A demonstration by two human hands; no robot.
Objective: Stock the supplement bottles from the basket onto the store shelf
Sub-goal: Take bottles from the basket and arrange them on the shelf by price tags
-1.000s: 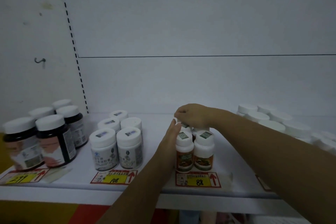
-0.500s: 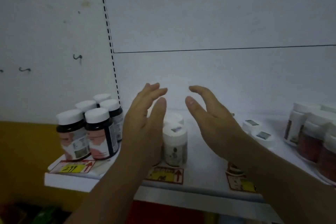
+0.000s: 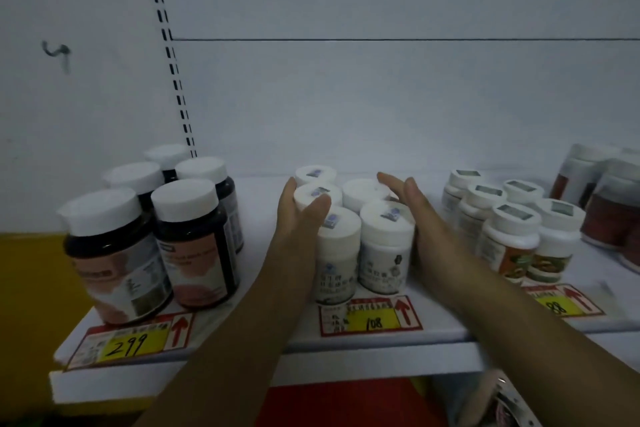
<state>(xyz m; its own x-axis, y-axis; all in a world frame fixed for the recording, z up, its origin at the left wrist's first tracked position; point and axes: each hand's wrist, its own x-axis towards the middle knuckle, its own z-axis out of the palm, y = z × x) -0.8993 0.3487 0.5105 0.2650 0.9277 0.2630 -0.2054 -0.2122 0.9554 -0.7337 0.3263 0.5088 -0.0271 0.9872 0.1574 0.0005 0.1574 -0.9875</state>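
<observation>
**Squaring the white supplement bottles [image 3: 384,246]**

Both hands are flat and closed on nothing. The left hand [image 3: 299,218] presses the left side of the group, the right hand [image 3: 420,222] the right side. We should push evenly and low, so none tips. Between our palms they stand upright on the shelf [image 3: 346,350], caps up, labels toward us.

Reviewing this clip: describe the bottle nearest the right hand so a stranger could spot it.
On the white shelf, find the price tag marked 108. Behind it stands a cluster of white bottles. The front-right bottle is it: nearest the shelf edge on the side of the right hand.
</observation>
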